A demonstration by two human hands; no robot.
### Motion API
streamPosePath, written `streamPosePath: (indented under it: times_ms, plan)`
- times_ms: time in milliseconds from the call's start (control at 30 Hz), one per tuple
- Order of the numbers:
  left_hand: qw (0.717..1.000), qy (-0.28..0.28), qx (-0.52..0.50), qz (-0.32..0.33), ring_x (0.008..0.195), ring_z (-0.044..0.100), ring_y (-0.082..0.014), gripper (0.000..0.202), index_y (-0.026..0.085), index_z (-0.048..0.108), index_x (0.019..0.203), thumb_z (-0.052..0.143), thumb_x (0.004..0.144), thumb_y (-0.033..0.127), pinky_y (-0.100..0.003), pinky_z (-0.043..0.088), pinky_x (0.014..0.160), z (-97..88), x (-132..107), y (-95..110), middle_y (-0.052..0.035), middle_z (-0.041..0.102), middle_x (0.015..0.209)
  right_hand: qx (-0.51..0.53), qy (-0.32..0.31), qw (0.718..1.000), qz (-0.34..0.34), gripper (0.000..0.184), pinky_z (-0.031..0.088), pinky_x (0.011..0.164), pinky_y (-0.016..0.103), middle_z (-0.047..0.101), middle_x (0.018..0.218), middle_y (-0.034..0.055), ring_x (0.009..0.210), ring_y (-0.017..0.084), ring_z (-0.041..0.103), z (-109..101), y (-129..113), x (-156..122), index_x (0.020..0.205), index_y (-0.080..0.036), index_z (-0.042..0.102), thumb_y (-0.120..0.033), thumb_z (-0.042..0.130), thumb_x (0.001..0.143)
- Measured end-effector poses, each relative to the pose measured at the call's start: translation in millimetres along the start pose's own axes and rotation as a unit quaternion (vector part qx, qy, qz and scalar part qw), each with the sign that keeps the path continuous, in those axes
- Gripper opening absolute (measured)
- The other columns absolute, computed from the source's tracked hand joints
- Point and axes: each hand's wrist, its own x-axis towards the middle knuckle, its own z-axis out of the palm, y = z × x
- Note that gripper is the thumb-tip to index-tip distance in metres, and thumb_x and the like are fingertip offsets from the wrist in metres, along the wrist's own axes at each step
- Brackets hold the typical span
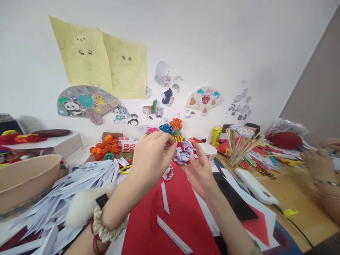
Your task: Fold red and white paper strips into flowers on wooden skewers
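Observation:
Both my hands meet above a red paper sheet [183, 216] at the middle of the table. My right hand [200, 170] cups a folded white-and-purple paper flower [185, 151] from below and the side. My left hand [152, 156] pinches the flower's left edge with closed fingertips. On my left wrist sit a cream scrunchie and a fluffy white pompom [85, 205]. A smaller folded paper flower [168, 173] lies on the red sheet just below my hands. Two white paper strips [165, 196] lie on the red sheet nearer to me.
A heap of white paper strips [74, 187] and a beige tub [26, 177] lie left. Orange paper flowers [105, 147], a yellow glue bottle [215, 134] and wooden sticks [239, 147] stand behind. A black tablet [233, 198] and white power bank [256, 186] lie right. Another person's hands [317, 163] rest at far right.

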Motion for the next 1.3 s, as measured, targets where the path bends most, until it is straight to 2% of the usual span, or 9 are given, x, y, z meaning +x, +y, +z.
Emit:
streamPosePath:
  times_ms: [333, 533, 733, 833, 900, 1000, 1100, 1200, 1300]
  plan:
    - [0.996, -0.01, -0.041, -0.079, 0.061, 0.061, -0.0143, 0.012, 0.02, 0.067, 0.075, 0.057, 0.082, 0.022, -0.026, 0.037, 0.057, -4.8, 1.5, -1.5, -0.0001, 0.072, 0.074, 0.047, -0.003, 0.999, 0.016, 0.036, 0.049, 0.096, 0.049, 0.067, 0.118, 0.0021, 0.116, 0.024, 0.059, 4.9, 4.4, 0.3, 0.111, -0.036, 0.062, -0.042, 0.075, 0.078]
    - [0.992, -0.009, -0.03, -0.125, 0.055, 0.06, -0.0151, 0.011, 0.021, 0.067, 0.07, 0.059, 0.078, 0.023, -0.026, 0.035, 0.052, -6.7, 2.1, 3.1, 0.0006, 0.069, 0.065, 0.052, 0.011, 0.998, 0.039, 0.038, 0.049, 0.095, 0.049, 0.063, 0.127, 0.0031, 0.116, 0.024, 0.058, 6.3, 6.1, -0.6, 0.115, -0.035, 0.061, -0.048, 0.071, 0.08]
    - [0.985, -0.022, -0.066, -0.159, 0.056, 0.06, -0.0156, 0.01, 0.02, 0.066, 0.068, 0.06, 0.075, 0.023, -0.025, 0.037, 0.052, -7.6, 2.9, 3.7, 0.0003, 0.07, 0.067, 0.031, 0.003, 0.999, 0.039, 0.037, 0.05, 0.095, 0.049, 0.061, 0.13, 0.002, 0.118, 0.024, 0.057, 7.5, 3.9, -2.6, 0.115, -0.038, 0.061, -0.054, 0.066, 0.082]
    - [0.982, -0.031, -0.083, -0.165, 0.06, 0.061, -0.0163, 0.01, 0.02, 0.067, 0.07, 0.06, 0.077, 0.021, -0.026, 0.039, 0.055, -7.6, 3.4, 2.0, 0.0001, 0.07, 0.069, 0.036, 0.002, 0.999, 0.037, 0.036, 0.052, 0.092, 0.046, 0.063, 0.125, 0.0021, 0.113, 0.024, 0.059, 7.1, 2.8, -1.9, 0.112, -0.037, 0.062, -0.051, 0.069, 0.08]
    - [0.988, -0.026, -0.083, -0.129, 0.07, 0.063, -0.0175, 0.008, 0.021, 0.067, 0.077, 0.06, 0.079, 0.019, -0.028, 0.041, 0.062, -8.1, 3.5, 1.0, -0.0004, 0.072, 0.079, 0.037, 0.008, 0.999, 0.032, 0.034, 0.054, 0.089, 0.043, 0.066, 0.119, 0.0022, 0.107, 0.022, 0.062, 6.0, 2.7, -1.2, 0.11, -0.035, 0.063, -0.045, 0.073, 0.079]
    - [0.999, -0.028, -0.038, -0.016, 0.089, 0.062, -0.0209, 0.009, 0.022, 0.068, 0.09, 0.06, 0.087, 0.024, -0.034, 0.039, 0.075, -9.1, 2.7, 1.4, -0.0023, 0.071, 0.095, 0.019, 0.009, 0.999, 0.025, 0.034, 0.055, 0.085, 0.038, 0.066, 0.118, 0.0015, 0.104, 0.02, 0.063, 4.3, 3.4, -1.1, 0.11, -0.035, 0.064, -0.04, 0.075, 0.079]
    - [0.995, -0.029, 0.057, 0.077, 0.091, 0.057, -0.0238, 0.015, 0.021, 0.068, 0.088, 0.055, 0.092, 0.027, -0.038, 0.034, 0.076, -8.4, 0.3, 3.9, -0.0046, 0.069, 0.095, -0.007, 0.001, 0.999, 0.031, 0.036, 0.055, 0.083, 0.036, 0.064, 0.122, 0.0013, 0.102, 0.02, 0.064, 3.1, 4.1, -2.0, 0.113, -0.035, 0.064, -0.04, 0.074, 0.079]
    - [0.986, 0.005, 0.123, 0.112, 0.088, 0.053, -0.0246, 0.022, 0.02, 0.066, 0.079, 0.05, 0.093, 0.024, -0.039, 0.032, 0.073, -4.8, -1.9, 5.7, -0.0065, 0.068, 0.091, -0.03, -0.011, 0.999, 0.034, 0.041, 0.055, 0.084, 0.035, 0.065, 0.118, 0.002, 0.098, 0.02, 0.064, 2.1, 4.3, -2.9, 0.114, -0.034, 0.063, -0.039, 0.077, 0.076]
    - [0.983, 0.005, 0.134, 0.123, 0.081, 0.051, -0.023, 0.023, 0.019, 0.065, 0.076, 0.049, 0.093, 0.021, -0.038, 0.03, 0.069, 0.2, -2.5, 5.0, -0.0062, 0.065, 0.082, -0.066, -0.025, 0.997, 0.014, 0.047, 0.053, 0.086, 0.031, 0.065, 0.114, 0.0009, 0.101, 0.019, 0.063, 1.0, 3.4, -3.6, 0.112, -0.034, 0.063, -0.034, 0.083, 0.069]
